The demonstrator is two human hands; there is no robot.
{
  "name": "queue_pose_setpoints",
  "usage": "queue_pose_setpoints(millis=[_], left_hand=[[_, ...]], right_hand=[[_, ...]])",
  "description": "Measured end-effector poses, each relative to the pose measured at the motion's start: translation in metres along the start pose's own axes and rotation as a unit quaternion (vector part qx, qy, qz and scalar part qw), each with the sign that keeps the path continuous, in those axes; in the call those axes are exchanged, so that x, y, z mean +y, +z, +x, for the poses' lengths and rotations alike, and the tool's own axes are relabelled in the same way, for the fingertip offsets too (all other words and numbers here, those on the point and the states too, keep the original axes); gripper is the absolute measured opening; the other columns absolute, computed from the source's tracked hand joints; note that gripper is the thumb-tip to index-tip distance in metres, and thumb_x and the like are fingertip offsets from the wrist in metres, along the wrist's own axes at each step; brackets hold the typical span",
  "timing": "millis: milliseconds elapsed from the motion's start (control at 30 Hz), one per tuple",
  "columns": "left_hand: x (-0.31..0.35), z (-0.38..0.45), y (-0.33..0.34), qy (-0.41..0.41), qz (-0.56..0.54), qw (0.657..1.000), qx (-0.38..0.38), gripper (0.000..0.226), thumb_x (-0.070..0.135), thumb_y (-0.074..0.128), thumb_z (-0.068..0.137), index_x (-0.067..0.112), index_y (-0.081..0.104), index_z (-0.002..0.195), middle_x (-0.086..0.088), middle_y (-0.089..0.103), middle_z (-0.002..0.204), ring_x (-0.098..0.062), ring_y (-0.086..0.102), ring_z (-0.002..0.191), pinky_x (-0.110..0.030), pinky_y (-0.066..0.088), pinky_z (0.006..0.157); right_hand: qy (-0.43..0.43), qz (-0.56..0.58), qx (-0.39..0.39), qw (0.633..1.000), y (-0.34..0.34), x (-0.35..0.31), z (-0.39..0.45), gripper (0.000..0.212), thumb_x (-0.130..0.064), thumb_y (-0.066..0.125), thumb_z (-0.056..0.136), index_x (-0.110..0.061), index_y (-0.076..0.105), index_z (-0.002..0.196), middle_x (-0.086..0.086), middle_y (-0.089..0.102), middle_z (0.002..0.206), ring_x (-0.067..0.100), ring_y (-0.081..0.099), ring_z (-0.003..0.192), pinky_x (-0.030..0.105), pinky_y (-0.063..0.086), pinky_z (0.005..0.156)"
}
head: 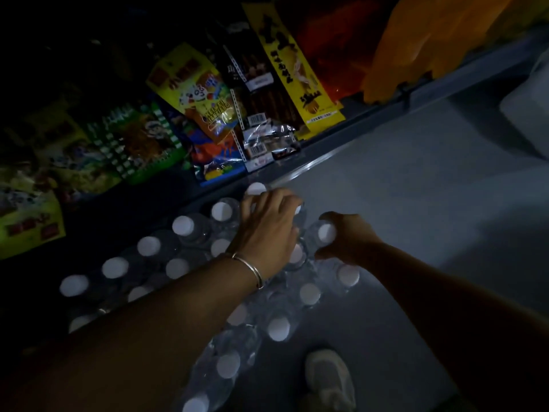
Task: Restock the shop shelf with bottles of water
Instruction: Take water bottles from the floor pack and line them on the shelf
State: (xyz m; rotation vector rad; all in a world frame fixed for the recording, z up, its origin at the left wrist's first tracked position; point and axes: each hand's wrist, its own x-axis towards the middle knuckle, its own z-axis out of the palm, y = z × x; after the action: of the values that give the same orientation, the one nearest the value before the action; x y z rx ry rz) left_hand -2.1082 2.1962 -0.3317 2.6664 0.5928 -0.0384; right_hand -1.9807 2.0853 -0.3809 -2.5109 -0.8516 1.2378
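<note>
Dim, grainy view; corners nearly black; bottle caps (183,226) perhaps motion-blurred.

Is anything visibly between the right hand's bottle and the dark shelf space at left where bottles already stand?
Yes. The right hand grips a white-capped bottle on the floor side. Between it and the bottles on the shelf lie the left hand and more capped bottles under that hand.

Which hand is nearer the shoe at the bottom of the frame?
Right. The right hand, gripping a bottle, is above the shoe. The left hand rests on bottle tops further up and to the left.
</note>
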Motion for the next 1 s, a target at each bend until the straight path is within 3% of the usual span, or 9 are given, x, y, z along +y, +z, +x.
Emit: queue_pose_setpoints(millis=[133,300,467,567,700,800,867,933,1000], left_hand=[[0.008,-0.001,-0.025,0.014,0.026,1.000,0.003,0.037,0.014,0.058,0.081,0.016,0.052,0.118,-0.004,0.048,0.123,-0.026,0.046,0.114,-0.033,0.018,0.093],[0.035,0.001,-0.095,0.019,0.041,0.994,-0.102,0.057,0.029,0.051,0.091,0.023,0.024,0.140,0.002,0.025,0.142,-0.017,0.024,0.131,-0.033,0.015,0.103],[0.080,-0.003,-0.211,-0.011,0.005,0.988,-0.155,0.076,0.038,0.069,0.078,0.019,0.027,0.139,0.000,0.030,0.140,-0.020,0.028,0.133,-0.038,0.024,0.109],[0.104,-0.021,-0.300,-0.015,-0.107,0.984,-0.139,0.075,0.034,0.081,0.066,0.018,0.043,0.129,0.001,0.047,0.130,-0.019,0.046,0.121,-0.035,0.040,0.102],[0.141,-0.053,-0.433,0.015,-0.194,0.971,-0.136,0.062,0.012,0.079,0.071,0.029,0.043,0.118,0.023,0.050,0.114,0.006,0.050,0.104,-0.001,0.036,0.087],[0.168,-0.078,-0.528,0.020,-0.217,0.970,-0.107,0.080,0.034,0.083,0.065,0.028,0.039,0.131,0.016,0.053,0.127,-0.004,0.052,0.116,-0.020,0.043,0.098],[0.189,-0.096,-0.595,0.040,-0.234,0.969,-0.064,0.093,0.048,0.083,0.056,0.031,0.037,0.134,0.013,0.053,0.132,-0.010,0.052,0.120,-0.032,0.045,0.100],[0.212,-0.114,-0.662,0.065,-0.253,0.965,-0.015,0.083,0.040,0.083,0.060,0.036,0.039,0.130,0.010,0.054,0.132,-0.008,0.053,0.119,-0.031,0.045,0.099],[0.229,-0.132,-0.724,0.078,-0.268,0.960,0.029,0.072,0.018,0.081,0.069,0.032,0.040,0.127,0.008,0.056,0.126,-0.004,0.055,0.112,-0.023,0.046,0.096]], right_hand=[[-0.017,0.007,0.018,1.000,-0.030,-0.013,-0.017,0.073,-0.026,0.085,0.064,-0.021,0.054,0.129,0.008,0.058,0.125,0.025,0.054,0.116,0.023,0.040,0.083],[-0.072,-0.002,0.015,0.997,-0.109,-0.061,-0.076,0.074,-0.030,0.086,0.063,-0.016,0.055,0.129,0.007,0.055,0.129,0.024,0.051,0.120,0.027,0.041,0.093],[-0.153,-0.011,0.003,0.988,-0.206,-0.139,-0.171,0.042,-0.030,0.087,0.060,-0.018,0.068,0.096,-0.003,0.063,0.093,0.012,0.057,0.086,0.021,0.046,0.068],[-0.192,-0.005,0.012,0.981,-0.270,-0.192,-0.243,0.027,-0.027,0.086,0.062,-0.018,0.067,0.079,-0.009,0.061,0.073,0.005,0.056,0.064,0.012,0.045,0.050],[-0.249,-0.045,0.064,0.965,-0.362,-0.277,-0.352,0.023,-0.031,0.082,0.065,-0.013,0.070,0.072,-0.003,0.066,0.067,0.006,0.058,0.056,0.017,0.043,0.050],[-0.276,-0.021,0.104,0.955,-0.428,-0.341,-0.444,0.036,-0.035,0.080,0.063,-0.002,0.073,0.074,0.014,0.072,0.074,0.025,0.067,0.063,0.025,0.044,0.050],[-0.301,0.018,0.126,0.945,-0.465,-0.381,-0.504,0.033,-0.032,0.078,0.061,0.000,0.071,0.067,0.020,0.068,0.066,0.028,0.061,0.051,0.023,0.041,0.045],[-0.323,0.038,0.159,0.932,-0.498,-0.419,-0.559,0.028,-0.030,0.076,0.063,-0.003,0.068,0.058,0.011,0.057,0.044,0.020,0.050,0.039,0.021,0.033,0.042],[-0.355,0.061,0.187,0.914,-0.528,-0.457,-0.609,0.028,-0.032,0.076,0.061,-0.006,0.065,0.055,0.006,0.049,0.039,0.018,0.045,0.036,0.022,0.028,0.043]])
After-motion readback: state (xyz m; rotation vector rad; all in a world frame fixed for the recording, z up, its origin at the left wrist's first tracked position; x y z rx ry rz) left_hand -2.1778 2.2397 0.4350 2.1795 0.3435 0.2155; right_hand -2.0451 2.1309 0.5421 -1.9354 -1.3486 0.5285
